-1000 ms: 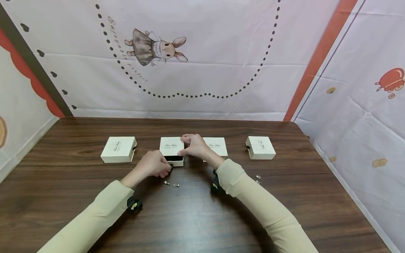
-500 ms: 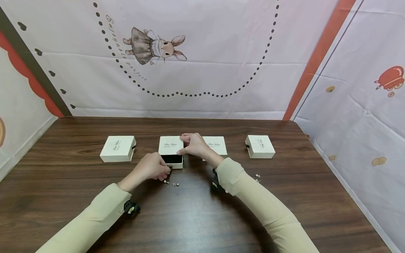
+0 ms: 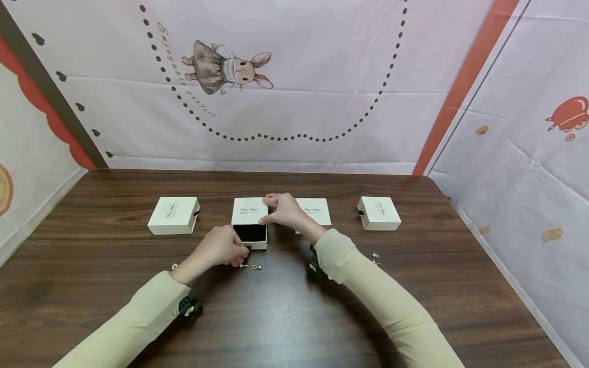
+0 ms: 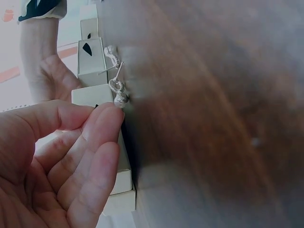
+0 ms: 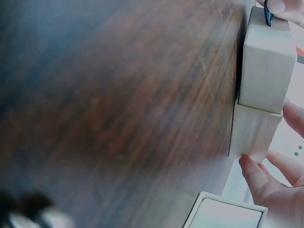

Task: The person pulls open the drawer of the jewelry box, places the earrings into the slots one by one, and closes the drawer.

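Note:
A cream slide-out gift box (image 3: 248, 207) lettered "Best Wishes" lies at the back middle of the table, its drawer (image 3: 258, 246) partly out and showing a black lining. My left hand (image 3: 222, 246) pinches the black ribbon tab (image 5: 268, 15) on the drawer's front between thumb and finger. With thumb and fingers, my right hand (image 3: 286, 213) grips the outer sleeve (image 5: 256, 133) by its right side and back. Close to my left fingertips are two pearl earrings (image 3: 256, 268); the left wrist view shows one pearl earring (image 4: 118, 90) just beyond the fingers.
Similar cream boxes stand in the row: a left box (image 3: 172, 214), a box (image 3: 314, 208) partly behind my right hand, and a right box (image 3: 379, 213). More small earrings (image 3: 375, 256) lie right of my right wrist. A small gold item (image 3: 174, 266) shows beside my left wrist.
The drawer has slid further out toward me, with my left hand drawing back on its tab. My right hand stays on the sleeve. The gold item has come into sight.

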Demonstrator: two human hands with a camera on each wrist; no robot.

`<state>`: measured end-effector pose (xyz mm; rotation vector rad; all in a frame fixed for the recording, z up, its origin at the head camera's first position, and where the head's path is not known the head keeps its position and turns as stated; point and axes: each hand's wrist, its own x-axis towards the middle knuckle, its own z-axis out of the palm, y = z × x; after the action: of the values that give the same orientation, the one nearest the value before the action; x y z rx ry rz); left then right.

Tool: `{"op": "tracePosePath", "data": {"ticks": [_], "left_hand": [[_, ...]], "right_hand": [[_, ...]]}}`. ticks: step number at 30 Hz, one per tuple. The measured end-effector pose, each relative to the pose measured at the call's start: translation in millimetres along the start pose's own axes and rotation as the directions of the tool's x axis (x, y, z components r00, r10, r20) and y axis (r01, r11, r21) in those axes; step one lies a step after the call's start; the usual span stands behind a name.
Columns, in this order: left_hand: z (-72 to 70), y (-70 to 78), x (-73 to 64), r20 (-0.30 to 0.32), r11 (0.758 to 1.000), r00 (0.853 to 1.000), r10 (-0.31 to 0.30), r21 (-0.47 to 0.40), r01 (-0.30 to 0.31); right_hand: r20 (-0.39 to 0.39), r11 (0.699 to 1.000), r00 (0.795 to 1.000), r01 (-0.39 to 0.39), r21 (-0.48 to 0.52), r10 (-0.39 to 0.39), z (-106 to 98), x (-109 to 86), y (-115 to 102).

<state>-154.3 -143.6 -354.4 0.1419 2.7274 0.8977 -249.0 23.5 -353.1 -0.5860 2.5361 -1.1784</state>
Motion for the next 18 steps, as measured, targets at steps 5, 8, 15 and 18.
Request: {"op": "tracePosePath", "data": {"ticks": [5, 8, 15, 18], "left_hand": [[0.6, 0.1, -2.7, -0.003, 1.0, 1.0, -0.002, 0.002, 0.002], [1.2, -1.1, -4.3, -0.004, 1.0, 1.0, 0.003, -0.004, -0.003], [-0.3, -11.4, -11.0, 0.025, 0.996, 0.998, 0.065, -0.069, -0.063], [-1.6, -15.4, -13.8, 0.036, 0.993, 0.996, 0.088, -0.077, -0.085]], "right_hand": [[0.002, 1.0, 1.0, 0.0, 0.01, 0.0, -0.6, 0.7, 0.7], [-0.002, 1.0, 1.0, 0.003, 0.006, -0.003, -0.7, 0.7, 0.8], [0.0, 1.0, 1.0, 0.003, 0.004, -0.003, 0.5, -1.2, -1.1], [0.001, 1.0, 1.0, 0.007, -0.001, -0.007, 0.1, -0.8, -0.7]]}}
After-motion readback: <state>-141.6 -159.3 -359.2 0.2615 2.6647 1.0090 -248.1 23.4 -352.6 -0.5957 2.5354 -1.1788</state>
